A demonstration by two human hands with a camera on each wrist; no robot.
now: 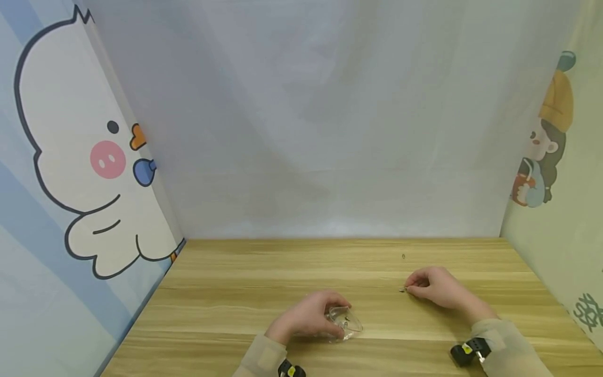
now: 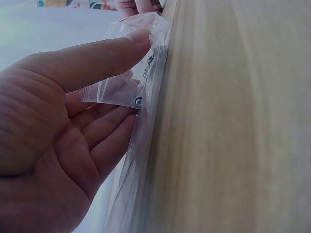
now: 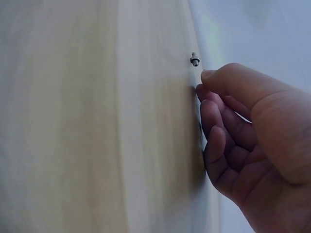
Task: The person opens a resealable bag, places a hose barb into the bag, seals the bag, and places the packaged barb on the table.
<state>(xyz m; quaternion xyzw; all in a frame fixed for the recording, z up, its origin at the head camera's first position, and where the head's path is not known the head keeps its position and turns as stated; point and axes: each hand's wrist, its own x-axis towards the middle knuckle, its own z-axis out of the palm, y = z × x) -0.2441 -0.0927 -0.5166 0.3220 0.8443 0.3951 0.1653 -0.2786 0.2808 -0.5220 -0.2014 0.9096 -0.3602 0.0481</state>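
Note:
My left hand [image 1: 313, 317] holds a clear plastic zip bag [image 1: 346, 327] low over the table, thumb on one side and fingers on the other. Several small metal parts [image 2: 149, 60] show through the bag in the left wrist view. Farther right, my right hand [image 1: 440, 288] is at the tabletop with its fingers loosely bent. Just beyond its thumb and fingertips lies a small metal fitting with a dark ring [image 3: 195, 59]. A narrow gap shows between that thumb and the index finger, and nothing is visible in it.
A tiny ring-like piece [image 1: 403, 256] lies on the wooden table [image 1: 226, 293], farther back than the right hand. A pale curtain [image 1: 330, 131] hangs behind the table, with printed cloths on both sides. Each wrist wears a small black camera [image 1: 471, 351].

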